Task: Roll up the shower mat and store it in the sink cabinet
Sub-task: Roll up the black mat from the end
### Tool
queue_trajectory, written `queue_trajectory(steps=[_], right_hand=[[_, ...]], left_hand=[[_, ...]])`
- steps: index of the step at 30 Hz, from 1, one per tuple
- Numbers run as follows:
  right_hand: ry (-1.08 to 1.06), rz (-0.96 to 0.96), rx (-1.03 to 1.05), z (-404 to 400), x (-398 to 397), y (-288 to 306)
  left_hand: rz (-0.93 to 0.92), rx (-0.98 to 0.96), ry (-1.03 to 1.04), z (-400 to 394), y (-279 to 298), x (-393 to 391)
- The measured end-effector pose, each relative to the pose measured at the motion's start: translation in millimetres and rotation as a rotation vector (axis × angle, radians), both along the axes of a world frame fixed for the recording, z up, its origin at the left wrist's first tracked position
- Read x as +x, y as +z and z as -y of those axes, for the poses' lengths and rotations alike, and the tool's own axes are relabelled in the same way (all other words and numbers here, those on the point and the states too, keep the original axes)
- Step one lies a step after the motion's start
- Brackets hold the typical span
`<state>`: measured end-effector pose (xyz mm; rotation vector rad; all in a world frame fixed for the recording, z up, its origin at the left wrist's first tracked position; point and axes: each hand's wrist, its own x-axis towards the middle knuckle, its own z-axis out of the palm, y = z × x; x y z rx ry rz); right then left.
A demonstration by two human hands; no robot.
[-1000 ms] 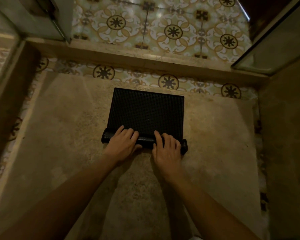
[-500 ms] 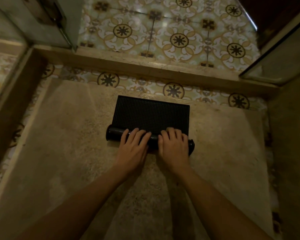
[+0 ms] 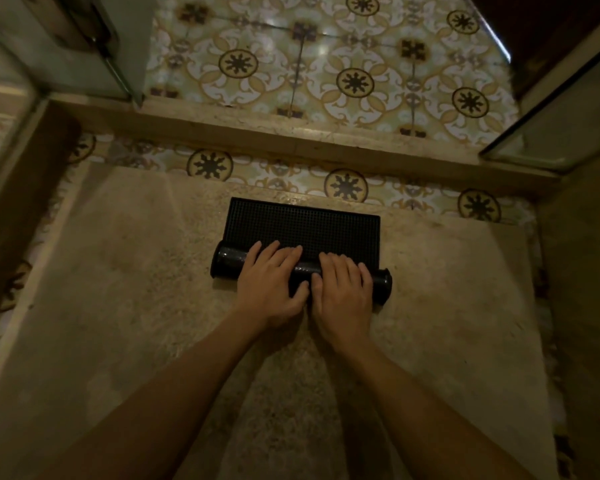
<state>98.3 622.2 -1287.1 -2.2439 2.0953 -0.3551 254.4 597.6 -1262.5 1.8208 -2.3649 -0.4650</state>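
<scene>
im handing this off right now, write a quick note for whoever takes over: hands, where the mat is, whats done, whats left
Left hand: flat on top of the roll, fingers spread, pressing rather than gripping.
Right hand: the same, beside the left; the thumbs almost meet at the middle.
Shower mat: black, on the stone shower floor. The near part is wound into a roll across the front; a flat strip lies beyond it toward the tiled curb.
Done: most of the mat looks rolled.
Left: roll the flat strip forward, pick the roll up, put it in the sink cabinet, which is not in view.
</scene>
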Motion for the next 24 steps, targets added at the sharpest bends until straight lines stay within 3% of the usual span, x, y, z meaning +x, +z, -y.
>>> queue_trajectory(steps=[7,11,14,20,24], right_hand=[[-0.084,-0.010,0.041,40,2,10],[-0.014,-0.024,0.006,55,-7,13],[0.032,-0.006,0.051,79,-7,17],[0.116,-0.023,0.100,118,-12,25],[0.148,-0.057,-0.088,114,-7,24]], left_hand=[[0.166,-0.056,0.031,18,1,-4],[0.073,-0.160,-0.079,11,-6,8],[0.130,-0.154,-0.177,23,-4,17],[0.304,-0.099,-0.092,67,7,-3],[0.300,-0.114,-0.101,84,0,-1]])
